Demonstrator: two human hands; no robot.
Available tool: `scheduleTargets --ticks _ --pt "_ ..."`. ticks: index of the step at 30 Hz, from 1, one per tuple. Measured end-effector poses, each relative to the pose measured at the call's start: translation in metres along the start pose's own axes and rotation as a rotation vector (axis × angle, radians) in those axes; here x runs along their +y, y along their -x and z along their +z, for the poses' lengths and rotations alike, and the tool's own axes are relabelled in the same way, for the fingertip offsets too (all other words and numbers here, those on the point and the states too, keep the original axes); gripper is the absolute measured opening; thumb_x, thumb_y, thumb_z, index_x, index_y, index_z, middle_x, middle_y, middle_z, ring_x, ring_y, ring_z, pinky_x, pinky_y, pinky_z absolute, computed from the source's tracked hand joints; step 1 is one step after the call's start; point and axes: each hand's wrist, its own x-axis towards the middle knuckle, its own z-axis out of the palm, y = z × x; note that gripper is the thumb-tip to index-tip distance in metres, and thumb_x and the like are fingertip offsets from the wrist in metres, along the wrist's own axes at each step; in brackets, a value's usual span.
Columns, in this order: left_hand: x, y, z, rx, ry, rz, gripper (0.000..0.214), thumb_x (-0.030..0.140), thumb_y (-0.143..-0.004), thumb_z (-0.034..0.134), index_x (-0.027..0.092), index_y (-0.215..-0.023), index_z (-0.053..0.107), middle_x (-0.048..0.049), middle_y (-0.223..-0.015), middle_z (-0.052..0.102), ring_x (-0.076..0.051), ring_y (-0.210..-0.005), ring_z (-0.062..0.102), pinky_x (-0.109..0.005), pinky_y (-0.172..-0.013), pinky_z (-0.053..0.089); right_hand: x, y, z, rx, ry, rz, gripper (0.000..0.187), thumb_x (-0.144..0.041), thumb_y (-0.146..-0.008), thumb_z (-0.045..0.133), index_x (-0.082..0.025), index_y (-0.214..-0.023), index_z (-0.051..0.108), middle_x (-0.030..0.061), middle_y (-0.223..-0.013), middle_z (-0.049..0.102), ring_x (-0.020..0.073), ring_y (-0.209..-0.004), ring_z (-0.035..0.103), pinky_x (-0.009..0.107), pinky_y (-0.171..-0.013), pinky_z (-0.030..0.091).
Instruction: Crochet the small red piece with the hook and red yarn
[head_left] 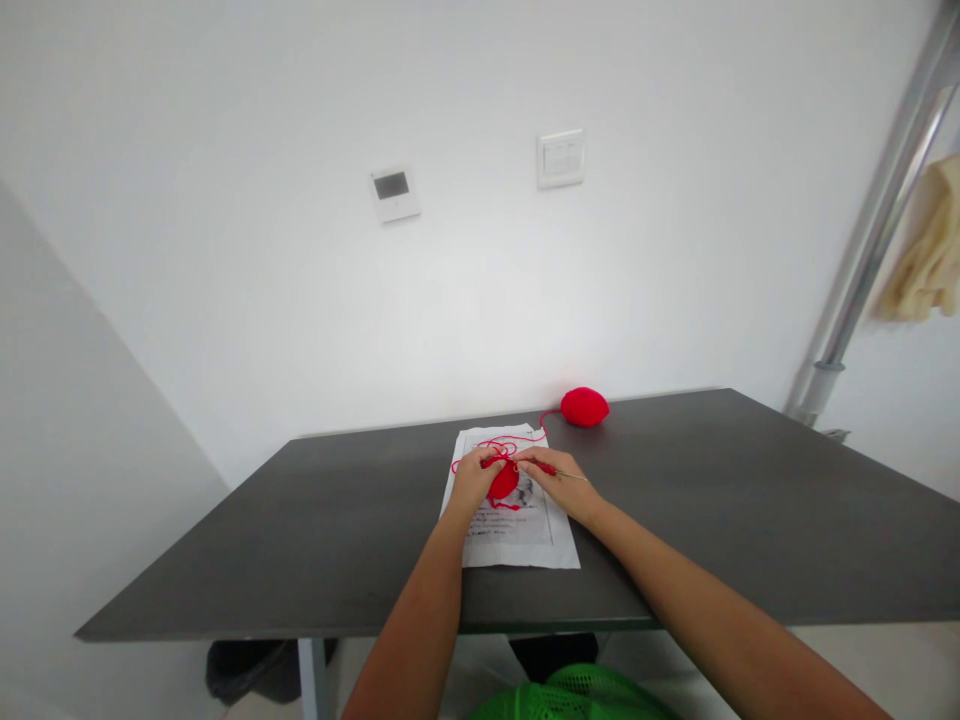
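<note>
My left hand [474, 480] pinches a small red crochet piece [503, 482] by its upper left edge, above a printed sheet. In my right hand [556, 474] is a crochet hook [573, 476], its thin shaft sticking out to the right and its tip at the top of the piece. Loops of red yarn [504, 442] lie on the paper just beyond my fingers. From there a strand runs back to a red ball of yarn [585, 407] near the wall. A short red tail hangs below the piece. The hook's tip is too small to make out.
The white printed sheet [517, 550] lies on a dark grey table [360, 540] that stands against a white wall. A thermostat-like panel [395, 194] and a switch [560, 158] are on the wall. A black bin [255, 668] stands under the table at left.
</note>
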Motion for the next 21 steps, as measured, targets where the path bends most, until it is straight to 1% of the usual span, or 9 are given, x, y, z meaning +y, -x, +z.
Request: scheduleTargets --ticks 4,11,14,16,17,19,21 --pt "0.0 -0.001 0.0 0.016 -0.012 0.029 0.011 0.013 -0.059 0.064 0.019 -0.065 0.07 -0.0034 -0.074 0.066 -0.019 -0.077 0.055 -0.031 -0.081 0.039 0.0 -0.001 -0.006 -0.041 -0.031 -0.008 0.02 -0.029 -0.085 0.049 -0.018 -0.091 0.065 0.0043 -0.086 0.068 0.0187 -0.082 0.063 0.03 -0.077 0.048" --pt "0.001 -0.002 -0.004 -0.032 -0.111 0.08 0.01 0.013 -0.061 0.061 0.02 -0.061 0.069 -0.0018 -0.067 0.062 -0.017 -0.07 0.053 -0.028 -0.074 0.039 -0.005 -0.001 -0.017 -0.16 0.074 -0.102 0.022 -0.027 -0.085 0.049 -0.019 -0.096 0.066 0.006 -0.092 0.068 0.0185 -0.085 0.062 0.032 -0.078 0.047" --pt "0.0 -0.001 -0.004 -0.027 -0.114 0.073 0.009 0.014 -0.061 0.061 0.019 -0.062 0.069 -0.0022 -0.069 0.063 -0.017 -0.07 0.054 -0.027 -0.071 0.039 -0.006 -0.002 -0.019 -0.148 0.005 -0.034 0.021 -0.03 -0.084 0.052 -0.018 -0.091 0.067 0.0049 -0.087 0.069 0.0177 -0.081 0.062 0.031 -0.076 0.048" --pt "-0.002 0.0 -0.004 -0.044 -0.07 0.034 0.007 0.016 -0.061 0.063 0.018 -0.064 0.069 -0.0027 -0.07 0.064 -0.017 -0.069 0.055 -0.027 -0.068 0.04 -0.005 -0.003 -0.02 -0.114 -0.101 0.057 0.023 -0.034 -0.081 0.055 -0.017 -0.086 0.068 0.0046 -0.083 0.069 0.0181 -0.079 0.062 0.031 -0.076 0.048" --pt "-0.003 0.0 -0.004 -0.068 -0.031 -0.008 0.007 0.018 -0.06 0.064 0.018 -0.065 0.069 -0.003 -0.069 0.064 -0.016 -0.066 0.055 -0.026 -0.066 0.04 -0.004 -0.004 -0.02 -0.099 -0.175 0.105 0.024 -0.037 -0.079 0.057 -0.016 -0.084 0.069 0.0047 -0.081 0.069 0.0183 -0.078 0.063 0.032 -0.075 0.049" --pt "-0.005 0.001 -0.005 -0.143 0.081 -0.126 0.011 0.021 -0.06 0.067 0.016 -0.069 0.069 -0.0034 -0.065 0.064 -0.015 -0.06 0.054 -0.025 -0.059 0.039 -0.002 -0.004 -0.02 -0.081 -0.338 0.189 0.028 -0.04 -0.075 0.061 -0.014 -0.081 0.069 0.005 -0.076 0.069 0.0185 -0.075 0.063 0.033 -0.074 0.05" --pt "-0.005 0.003 -0.006 -0.225 0.225 -0.236 0.016 0.025 -0.059 0.069 0.014 -0.07 0.068 -0.0036 -0.062 0.064 -0.014 -0.055 0.053 -0.025 -0.055 0.038 -0.001 -0.005 -0.02 -0.063 -0.463 0.241 0.03 -0.042 -0.072 0.063 -0.014 -0.081 0.069 0.0047 -0.073 0.069 0.0177 -0.071 0.063 0.033 -0.072 0.05"
